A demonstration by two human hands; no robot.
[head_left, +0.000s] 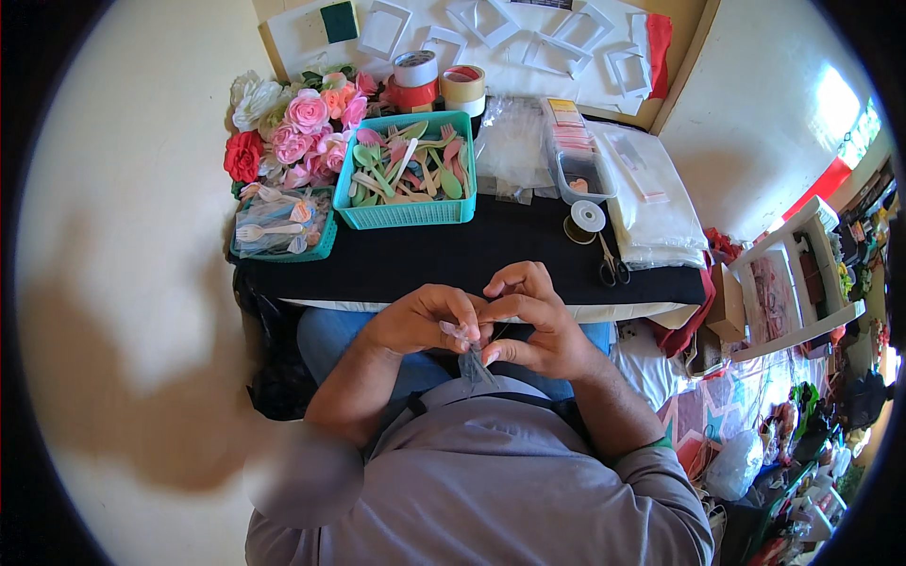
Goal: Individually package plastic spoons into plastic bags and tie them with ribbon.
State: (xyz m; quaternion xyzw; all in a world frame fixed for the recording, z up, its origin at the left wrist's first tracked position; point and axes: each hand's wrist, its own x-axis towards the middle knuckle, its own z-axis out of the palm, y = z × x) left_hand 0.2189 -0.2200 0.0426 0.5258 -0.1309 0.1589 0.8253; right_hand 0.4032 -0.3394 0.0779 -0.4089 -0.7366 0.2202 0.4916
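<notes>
Over my lap, close to the table's front edge, my left hand (429,319) pinches the gathered top of a small clear plastic bag (472,366). The bag hangs down, with slim pale shapes inside that I cannot make out. My right hand (536,323) is curled against the same bag, its thumb beside the bag's neck. A faint thin strand shows between the right fingers, too fine to name surely. Beyond the hands, a turquoise basket (406,215) holds many pastel spoons and forks. A smaller turquoise basket (326,247) holds bagged cutlery (274,226).
On the black cloth (415,259) lie a thread spool (586,218), scissors (613,268), plastic bags (514,146), a clear tub (579,179) and white plastic sheets (651,208). Artificial flowers (307,113) and tape rolls (415,80) stand behind. A white chair (802,330) is at right.
</notes>
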